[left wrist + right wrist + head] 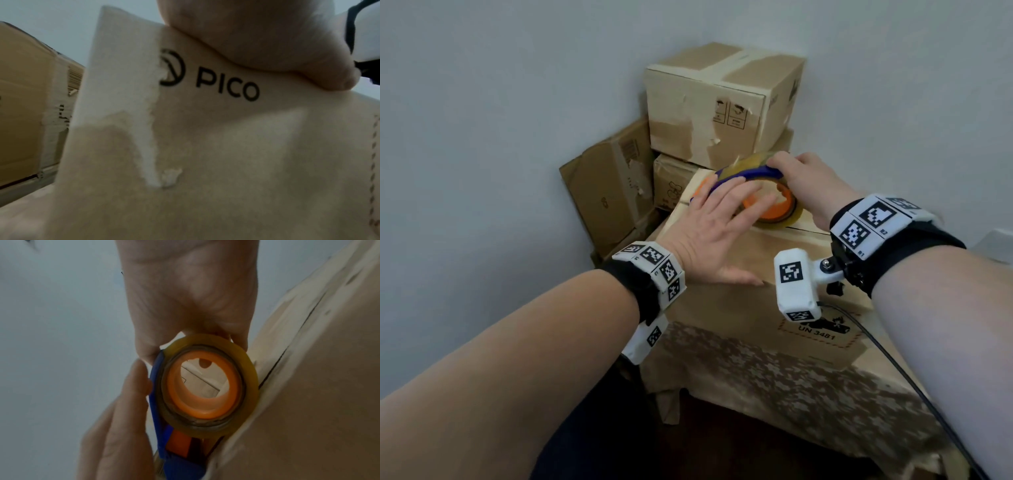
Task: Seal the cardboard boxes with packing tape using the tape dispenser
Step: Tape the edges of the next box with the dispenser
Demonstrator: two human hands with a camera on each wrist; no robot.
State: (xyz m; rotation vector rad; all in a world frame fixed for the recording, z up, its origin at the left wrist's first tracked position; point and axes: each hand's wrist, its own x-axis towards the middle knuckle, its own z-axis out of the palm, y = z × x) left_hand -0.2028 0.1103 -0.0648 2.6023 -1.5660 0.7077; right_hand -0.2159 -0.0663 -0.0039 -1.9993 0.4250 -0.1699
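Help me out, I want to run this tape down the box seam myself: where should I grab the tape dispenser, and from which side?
Grip the tape dispenser over the top of its blue frame, coming from above and behind, as the right hand does now. The roll stands on edge on the box, its orange core facing sideways, so the top arc is free while the bottom must stay against the seam.
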